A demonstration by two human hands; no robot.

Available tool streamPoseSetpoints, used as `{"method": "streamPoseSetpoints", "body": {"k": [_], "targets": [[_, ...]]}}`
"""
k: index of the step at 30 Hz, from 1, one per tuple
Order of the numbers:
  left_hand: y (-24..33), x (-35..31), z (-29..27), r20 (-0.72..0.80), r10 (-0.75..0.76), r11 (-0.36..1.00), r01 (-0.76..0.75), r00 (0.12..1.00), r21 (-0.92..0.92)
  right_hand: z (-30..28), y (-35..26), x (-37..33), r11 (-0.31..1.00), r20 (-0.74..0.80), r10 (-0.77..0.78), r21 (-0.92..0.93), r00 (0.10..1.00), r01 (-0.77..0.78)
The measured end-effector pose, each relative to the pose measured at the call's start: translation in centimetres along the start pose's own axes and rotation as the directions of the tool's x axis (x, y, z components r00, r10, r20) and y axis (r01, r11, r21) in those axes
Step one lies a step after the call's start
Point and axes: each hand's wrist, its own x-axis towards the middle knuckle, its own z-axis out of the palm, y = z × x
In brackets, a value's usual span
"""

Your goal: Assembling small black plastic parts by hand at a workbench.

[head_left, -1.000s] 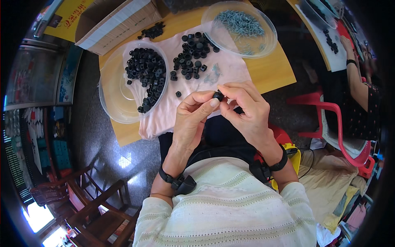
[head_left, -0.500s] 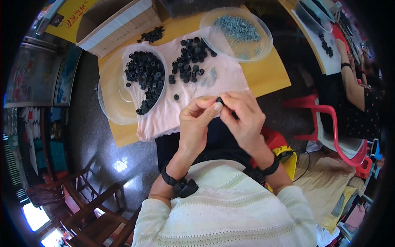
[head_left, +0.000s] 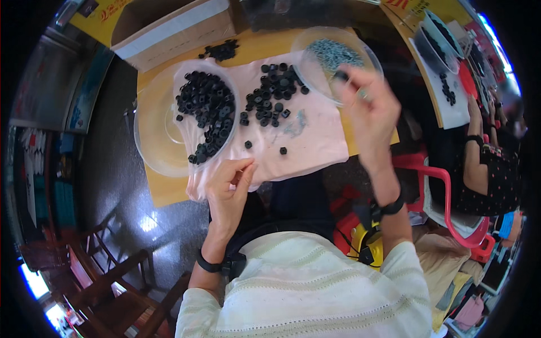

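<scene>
My left hand point(head_left: 228, 188) is over the near edge of the pink cloth point(head_left: 315, 155), thumb and forefinger pinched together; whatever is between them is too small to name. My right hand point(head_left: 372, 112) is raised beside the clear round tub point(head_left: 378, 70) of small silvery screw-like pieces point(head_left: 332, 53). It is smeared by motion. A dark piece point(head_left: 340, 75) shows at its fingertips, but I cannot tell if it is gripped or worn. One black knob-like part point(head_left: 283, 150) lies alone on the cloth between my hands. Behind it is a loose pile of similar parts point(head_left: 273, 96).
A clear round tub point(head_left: 152, 152) at the left holds many black parts. Small black pieces point(head_left: 221, 50) lie before an open cardboard box point(head_left: 186, 36). A red chair point(head_left: 445, 191) stands at the right, where another person's arm point(head_left: 475, 152) reaches over a second table.
My hands were together around a small black part and are now apart. The right one has moved up toward the far tub, the left one down and left. A black part now lies between them.
</scene>
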Motion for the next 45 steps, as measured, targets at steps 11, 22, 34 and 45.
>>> {"method": "streamPoseSetpoints", "body": {"k": [11, 22, 34, 45], "targets": [[-1.1, 2.4, 1.9, -0.033, 0.17, 0.936, -0.151, 0.985, 0.317, 2.1, 4.0, 18.2, 0.98, -0.169, -0.029, -0.199, 0.985, -0.005], [-0.7, 2.2, 2.0, -0.06, 0.191, 0.924, -0.159, 0.98, 0.349, 2.1, 2.2, 5.3, 0.979, 0.259, -0.202, 0.057, 0.945, 0.194], [0.8, -0.2, 3.3, 0.213, 0.173, 0.928, -0.086, 0.962, -0.363, 0.3, -0.4, -9.2, 0.213, 0.781, 0.339, 0.479, 0.524, -0.851], [-0.8, 4.0, 4.4, 0.044, 0.201, 0.935, -0.205, 0.979, 0.289, -0.2, 1.7, -8.7, 0.116, 0.661, 0.468, 0.612, 0.587, -0.782]]}}
